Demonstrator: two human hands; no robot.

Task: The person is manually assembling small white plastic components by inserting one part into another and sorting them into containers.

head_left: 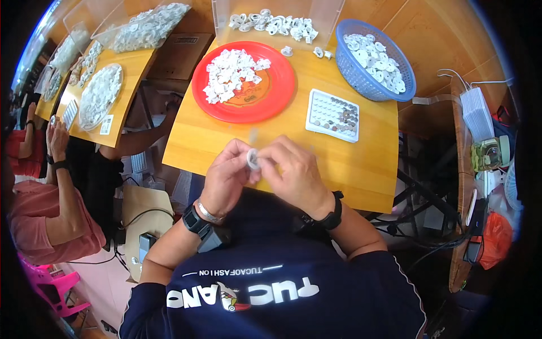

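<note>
Fingers (239,163) of left hand (224,176) and right hand (297,172) grasp one round white piece (253,159).

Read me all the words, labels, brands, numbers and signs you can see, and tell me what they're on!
Navy shirt: big white letters and a smaller white line, upside down here; I won't copy those words.
White label on the neighbouring table: too small to read.
Red plate: dark marks near its middle, too unclear to read.
Cardboard box: dark print, too small.
White round piece: no writing can be made out.
</note>
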